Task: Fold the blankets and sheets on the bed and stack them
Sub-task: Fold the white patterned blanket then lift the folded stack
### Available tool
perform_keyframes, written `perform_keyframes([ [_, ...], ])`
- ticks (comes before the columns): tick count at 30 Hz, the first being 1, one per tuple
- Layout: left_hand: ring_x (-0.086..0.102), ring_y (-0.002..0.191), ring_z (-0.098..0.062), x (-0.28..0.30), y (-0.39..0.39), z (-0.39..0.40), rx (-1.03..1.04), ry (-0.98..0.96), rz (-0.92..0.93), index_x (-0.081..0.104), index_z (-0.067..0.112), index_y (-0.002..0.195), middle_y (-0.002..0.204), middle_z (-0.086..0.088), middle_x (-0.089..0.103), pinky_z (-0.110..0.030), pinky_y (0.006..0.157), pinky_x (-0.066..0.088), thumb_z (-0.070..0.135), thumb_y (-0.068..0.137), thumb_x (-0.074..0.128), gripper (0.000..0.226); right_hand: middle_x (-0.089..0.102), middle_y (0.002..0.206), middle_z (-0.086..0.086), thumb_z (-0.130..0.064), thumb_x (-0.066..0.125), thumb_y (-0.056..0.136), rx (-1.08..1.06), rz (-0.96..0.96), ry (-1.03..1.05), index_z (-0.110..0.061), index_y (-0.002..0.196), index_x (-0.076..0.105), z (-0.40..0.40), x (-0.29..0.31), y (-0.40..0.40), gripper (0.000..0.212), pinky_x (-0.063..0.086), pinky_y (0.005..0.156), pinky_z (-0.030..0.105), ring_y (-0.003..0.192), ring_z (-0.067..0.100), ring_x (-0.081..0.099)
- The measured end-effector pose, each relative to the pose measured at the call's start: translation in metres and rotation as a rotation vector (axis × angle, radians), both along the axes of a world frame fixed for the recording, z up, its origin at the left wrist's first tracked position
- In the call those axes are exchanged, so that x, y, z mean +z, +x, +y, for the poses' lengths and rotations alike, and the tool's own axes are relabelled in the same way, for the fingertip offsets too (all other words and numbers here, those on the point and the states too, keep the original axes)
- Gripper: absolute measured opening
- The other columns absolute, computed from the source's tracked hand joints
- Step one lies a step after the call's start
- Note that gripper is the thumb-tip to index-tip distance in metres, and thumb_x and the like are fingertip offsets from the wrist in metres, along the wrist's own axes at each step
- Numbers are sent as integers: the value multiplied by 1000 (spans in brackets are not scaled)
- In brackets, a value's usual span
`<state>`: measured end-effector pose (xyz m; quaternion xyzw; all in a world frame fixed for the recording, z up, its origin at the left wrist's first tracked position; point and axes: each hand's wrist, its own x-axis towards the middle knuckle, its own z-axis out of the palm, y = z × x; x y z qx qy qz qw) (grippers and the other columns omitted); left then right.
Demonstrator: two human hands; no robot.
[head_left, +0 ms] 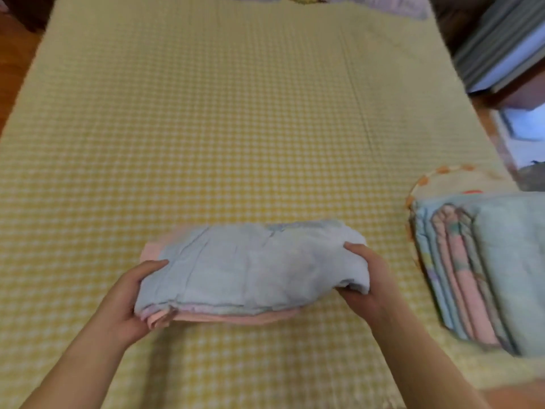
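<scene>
A folded light blue sheet with pink layers underneath [250, 270] lies in front of me on the yellow checked bed [236, 128]. My left hand [132, 299] grips its left end, thumb on top and fingers under it. My right hand [362, 278] grips its right end the same way. To the right, near the bed's edge, stands a stack of folded blankets [486, 270] in pale green, pink and blue, its folded edges facing me.
Behind the stack lies a cream cloth with an orange-dotted rim [442, 178]. Pillows [383, 4] sit at the head of the bed. A wooden floor shows at the left, and furniture with grey-white items [501, 54] stands at the right.
</scene>
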<state>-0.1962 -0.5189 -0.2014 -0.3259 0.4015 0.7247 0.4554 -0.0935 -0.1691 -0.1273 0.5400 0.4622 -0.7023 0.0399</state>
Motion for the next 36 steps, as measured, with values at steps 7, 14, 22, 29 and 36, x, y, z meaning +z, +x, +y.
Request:
perform_keyframes([
  [7,73,92,-30,204,21,202,-124,380,400,45,-8,146,118,-25,70,-39,82,61,24,77,74,81,72,106,5,0,48,97,-37,12,110,-11,110,70,177,171,69,28,43,69,28,98,20,69],
  [14,49,26,-15,285,135,423,-37,124,552,68,-1,97,63,-9,68,-20,25,34,22,98,46,32,77,84,3,-17,83,67,-109,668,149,-7,111,70,407,258,218,47,58,53,27,70,16,75],
  [22,75,76,-39,147,304,619,-180,-187,284,61,-2,129,117,-26,70,-41,44,57,7,96,59,34,76,94,13,-6,61,95,25,60,301,-2,122,63,634,109,321,27,63,64,41,78,28,74],
  [29,67,92,-30,100,329,665,-254,-562,350,60,10,115,113,-11,69,-40,44,57,-12,91,56,33,71,99,0,-42,71,82,210,-234,698,-24,107,67,714,6,344,30,57,87,52,92,28,67],
  [36,41,136,-42,101,317,693,-852,-1296,1145,38,20,150,150,-19,41,-51,110,41,25,85,64,70,62,107,12,-17,58,91,398,-333,1061,-13,119,59,687,49,344,28,42,80,38,100,34,55],
])
